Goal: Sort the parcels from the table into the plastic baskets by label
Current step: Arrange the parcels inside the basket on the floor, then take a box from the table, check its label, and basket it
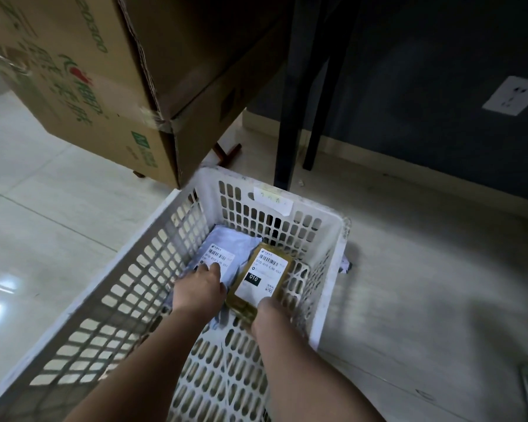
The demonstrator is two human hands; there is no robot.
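A white slotted plastic basket (pixel 329 269) stands on the tiled floor below me, with a paper tag (pixel 273 200) on its far rim. Inside lie two parcels. A grey-white poly mailer (pixel 235 243) with a barcode label sits at the left, and my left hand (pixel 200 290) grips its near end. A brown box parcel (pixel 264 274) with a white label marked 010 lies to the right, tilted against the basket's right wall. My right hand (pixel 270 310) holds its near edge, fingers hidden beneath it.
Stacked cardboard boxes (pixel 98 86) loom at the upper left, right behind the basket. Black table legs (pixel 287 132) stand beyond the far rim. A dark wall with a white socket (pixel 514 95) is at the right. A small object (pixel 345 264) lies beside the basket.
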